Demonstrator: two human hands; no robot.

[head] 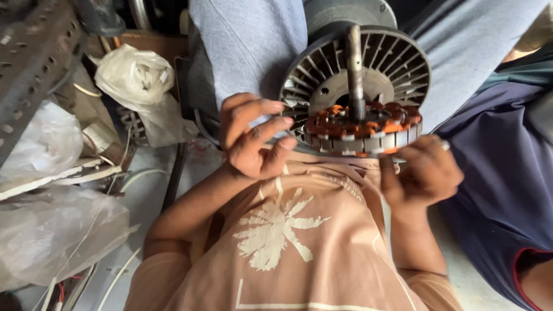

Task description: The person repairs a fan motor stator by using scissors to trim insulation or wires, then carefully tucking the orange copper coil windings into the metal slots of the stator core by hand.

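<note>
Pinching at the rim of the motor stator [362, 129], my left hand [252, 137] has its fingers curled half shut, the fingertips [286, 121] resting against the stator's left edge where the grey laminations meet the copper-orange windings. My right hand [425, 171] cups the stator's right side from beneath, fingers bent up along its rim, a ring on one of them. A steel shaft [355, 72] stands up through the middle of the stator. Just behind it sits a round grey finned housing [397, 57], lying against grey trousers [247, 40]. I hold the stator above my peach shirt [288, 242] with its pale palm print. Off to my left lie crumpled plastic bags [57, 230] and white wires [124, 270].
</note>
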